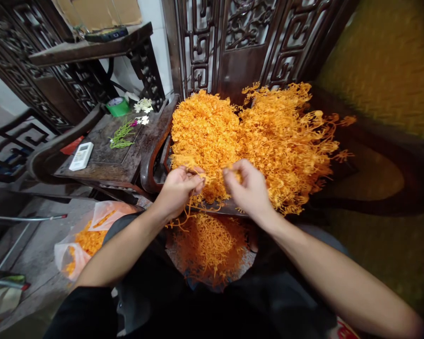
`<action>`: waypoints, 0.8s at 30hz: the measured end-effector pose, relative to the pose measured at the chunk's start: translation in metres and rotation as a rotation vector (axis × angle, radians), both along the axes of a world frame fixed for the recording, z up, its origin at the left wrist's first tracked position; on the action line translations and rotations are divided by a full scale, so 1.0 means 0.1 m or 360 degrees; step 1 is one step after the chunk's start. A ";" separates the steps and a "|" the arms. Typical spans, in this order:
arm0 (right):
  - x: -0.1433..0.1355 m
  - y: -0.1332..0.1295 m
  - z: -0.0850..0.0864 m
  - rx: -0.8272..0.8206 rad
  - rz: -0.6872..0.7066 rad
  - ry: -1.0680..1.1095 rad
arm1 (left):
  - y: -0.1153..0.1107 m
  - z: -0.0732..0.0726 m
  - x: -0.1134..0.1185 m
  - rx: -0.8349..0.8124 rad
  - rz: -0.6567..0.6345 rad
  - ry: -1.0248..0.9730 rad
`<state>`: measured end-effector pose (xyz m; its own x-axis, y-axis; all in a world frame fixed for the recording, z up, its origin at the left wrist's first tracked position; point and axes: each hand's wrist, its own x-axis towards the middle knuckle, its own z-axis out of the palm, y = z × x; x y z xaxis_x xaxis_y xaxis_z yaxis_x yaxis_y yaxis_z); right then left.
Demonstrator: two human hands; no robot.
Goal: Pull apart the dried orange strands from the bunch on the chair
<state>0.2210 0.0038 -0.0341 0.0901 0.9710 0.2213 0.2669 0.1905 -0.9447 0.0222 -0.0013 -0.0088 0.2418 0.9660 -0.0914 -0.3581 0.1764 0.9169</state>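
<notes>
My left hand (183, 188) is closed on an orange strand piece (187, 162), with thin stems trailing below the fingers. To its right, my right hand (247, 186) is held with its fingers pinched together; what lies between them is too blurred to make out. Both hands are in front of a dense orange pile (205, 125) on a dark wooden seat. A looser, spikier orange heap (286, 141) adjoins it on the right. Below the hands, between my legs, more orange pieces (214, 245) lie lower down.
At the left, a side table (106, 155) bears a white remote (81, 156), green tape (118, 107), green stems (123, 135) and white flowers (143, 105). A plastic bag (92, 235) with orange pieces sits on the floor. Carved wood (243, 66) rises behind the piles.
</notes>
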 end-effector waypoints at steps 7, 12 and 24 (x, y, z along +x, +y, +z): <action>0.19 0.05 0.12 -0.0293 0.0263 0.0457 | 0.06 0.04 -0.21 -0.0087 0.0063 -0.0051; -0.05 -0.08 0.12 -0.0464 0.0559 0.0650 | 0.03 0.01 -0.14 -0.0197 -0.0051 -0.0155; -0.08 -0.04 0.15 -0.0445 0.0590 0.0304 | 0.04 -0.12 0.00 0.0028 0.0119 0.0366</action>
